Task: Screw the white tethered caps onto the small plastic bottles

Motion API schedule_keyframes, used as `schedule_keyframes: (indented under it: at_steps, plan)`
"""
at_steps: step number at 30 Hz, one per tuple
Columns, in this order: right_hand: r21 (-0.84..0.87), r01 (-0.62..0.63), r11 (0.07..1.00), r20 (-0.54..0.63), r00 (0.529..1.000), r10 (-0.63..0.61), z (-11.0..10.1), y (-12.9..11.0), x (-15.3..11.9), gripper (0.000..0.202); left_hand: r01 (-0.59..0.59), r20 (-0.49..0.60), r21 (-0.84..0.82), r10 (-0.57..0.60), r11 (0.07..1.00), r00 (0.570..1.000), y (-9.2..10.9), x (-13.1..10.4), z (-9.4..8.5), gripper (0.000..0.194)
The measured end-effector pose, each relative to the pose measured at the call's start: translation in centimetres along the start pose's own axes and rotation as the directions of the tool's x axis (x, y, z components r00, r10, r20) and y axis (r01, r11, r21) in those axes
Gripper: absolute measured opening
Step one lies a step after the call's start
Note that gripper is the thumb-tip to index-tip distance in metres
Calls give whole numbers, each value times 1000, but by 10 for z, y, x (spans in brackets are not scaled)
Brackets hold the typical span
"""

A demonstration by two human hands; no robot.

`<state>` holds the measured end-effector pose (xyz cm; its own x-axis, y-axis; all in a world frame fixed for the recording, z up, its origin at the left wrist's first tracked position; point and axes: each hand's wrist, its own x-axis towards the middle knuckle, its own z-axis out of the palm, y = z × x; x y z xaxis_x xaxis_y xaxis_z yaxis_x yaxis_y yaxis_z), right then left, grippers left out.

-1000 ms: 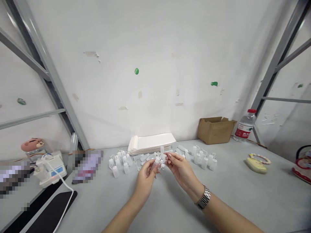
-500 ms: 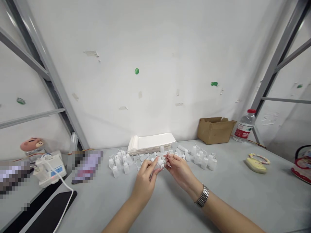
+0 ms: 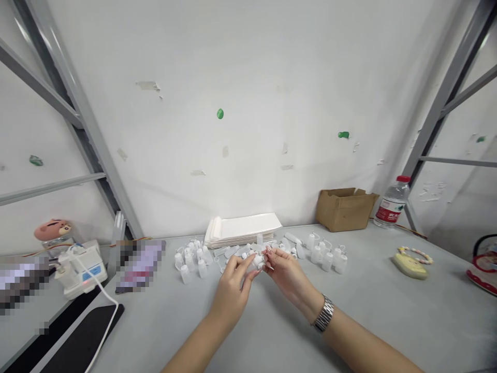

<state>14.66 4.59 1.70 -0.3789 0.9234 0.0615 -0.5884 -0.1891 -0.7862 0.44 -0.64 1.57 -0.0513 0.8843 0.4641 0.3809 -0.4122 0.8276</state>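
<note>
One grey tabletop (image 3: 267,331) runs under my hands: plain surface on the near side of my grip, far edge up against the wall (image 3: 248,129) beyond it. Past my right hand (image 3: 289,272) sits an open-topped cardboard box (image 3: 345,213), can't see into it. White stack (image 3: 246,230) just beyond the grip, red-capped water bottle (image 3: 390,204) way off right. Left hand's (image 3: 233,285) clamped on a small white bottle (image 3: 257,262) between both hands; right fingertips bunched beside it, can't tell if they're pinching. More little bottles (image 3: 340,264) standing either side.
</note>
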Motion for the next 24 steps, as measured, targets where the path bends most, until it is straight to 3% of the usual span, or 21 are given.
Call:
schedule_keyframes:
  at_steps: [4,14,19,24]
  plan:
    - [15,-6,1000,10,1000,5,0,0,1,14,-10,-4,3,10,1000,1000,1,0,-1,31]
    - [40,-26,999,16,1000,25,-1,1,0,15,-177,79,286,162,942,984,-10,0,1,33]
    - [-34,25,999,-4,1000,-25,0,1,0,18,-206,74,356,192,912,979,-10,-1,0,32]
    - [-210,116,971,-23,992,-124,-1,1,1,24,-213,79,395,198,894,977,-8,0,0,31]
